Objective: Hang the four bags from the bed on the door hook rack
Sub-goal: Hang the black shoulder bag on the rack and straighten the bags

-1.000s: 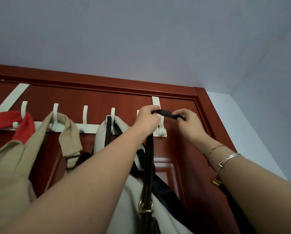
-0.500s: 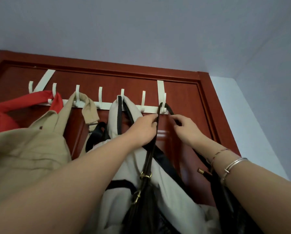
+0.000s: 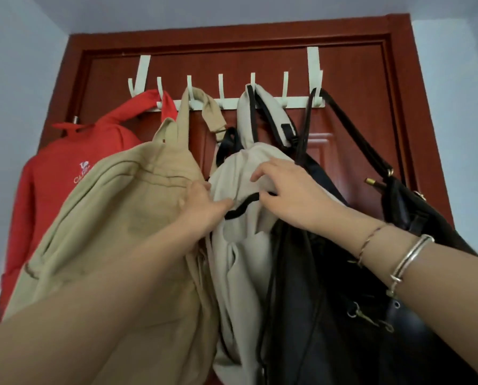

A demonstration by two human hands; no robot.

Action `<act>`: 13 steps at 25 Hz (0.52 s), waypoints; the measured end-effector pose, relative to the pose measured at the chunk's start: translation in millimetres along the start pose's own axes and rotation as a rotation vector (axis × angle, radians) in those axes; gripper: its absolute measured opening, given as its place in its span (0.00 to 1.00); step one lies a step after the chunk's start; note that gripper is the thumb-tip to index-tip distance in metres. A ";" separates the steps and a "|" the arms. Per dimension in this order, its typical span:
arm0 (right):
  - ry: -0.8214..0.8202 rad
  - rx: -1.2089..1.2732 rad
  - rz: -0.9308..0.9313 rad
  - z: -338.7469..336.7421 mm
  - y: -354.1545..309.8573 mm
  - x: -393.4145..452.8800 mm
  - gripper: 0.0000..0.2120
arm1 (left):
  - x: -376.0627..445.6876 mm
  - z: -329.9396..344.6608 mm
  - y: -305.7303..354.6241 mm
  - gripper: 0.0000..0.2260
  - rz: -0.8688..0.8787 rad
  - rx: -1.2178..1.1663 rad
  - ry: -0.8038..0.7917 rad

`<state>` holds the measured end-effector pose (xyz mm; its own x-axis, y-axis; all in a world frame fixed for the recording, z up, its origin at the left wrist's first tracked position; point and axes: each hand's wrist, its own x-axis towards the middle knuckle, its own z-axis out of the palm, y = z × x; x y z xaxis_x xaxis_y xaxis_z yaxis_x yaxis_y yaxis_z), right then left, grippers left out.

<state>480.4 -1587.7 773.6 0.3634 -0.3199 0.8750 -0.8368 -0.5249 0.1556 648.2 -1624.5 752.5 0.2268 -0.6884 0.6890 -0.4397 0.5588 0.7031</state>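
Note:
A white hook rack (image 3: 229, 102) hangs over the top of the red-brown door (image 3: 351, 87). A red backpack (image 3: 65, 162) hangs at the left, a tan backpack (image 3: 126, 212) beside it, a pale grey bag (image 3: 243, 245) with black trim in the middle, and a black bag (image 3: 329, 301) by its strap on the rightmost hook. My left hand (image 3: 201, 207) presses on the pale grey bag where it meets the tan one. My right hand (image 3: 285, 190) lies on the grey bag with fingers spread.
Pale walls flank the door frame on both sides. Two hooks between the hung bags carry nothing. Bracelets sit on my right wrist (image 3: 393, 251).
Both hands let go of the black strap, which now rests on the rightmost hook. They dropped down onto the pale grey bag, and the view tilted lower.

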 end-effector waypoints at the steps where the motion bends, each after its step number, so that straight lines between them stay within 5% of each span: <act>1: -0.064 -0.077 0.048 4.8 -4.1 -0.4 0.20 | -8.8 0.1 -10.0 0.33 -0.045 -0.042 -0.097; 3: -0.108 -0.141 0.175 9.3 -6.3 7.4 0.26 | -20.5 1.8 -29.2 0.37 -0.172 -0.033 -0.251; 5: -0.083 -0.186 0.238 11.7 -5.9 21.6 0.28 | -22.2 -1.4 -44.6 0.31 -0.191 0.014 -0.234; 8: -0.038 -0.261 0.282 16.9 1.9 42.5 0.26 | -6.8 -13.3 -48.3 0.14 -0.017 -0.029 -0.090; 13: -0.022 -0.326 0.347 25.8 26.6 54.3 0.28 | 14.5 -30.8 -3.2 0.10 0.204 -0.148 0.025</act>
<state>488.5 -1639.5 813.4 0.0450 -0.4514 0.8912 -0.9939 -0.1104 -0.0057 679.7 -1622.0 765.7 0.1689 -0.5437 0.8221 -0.3469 0.7479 0.5659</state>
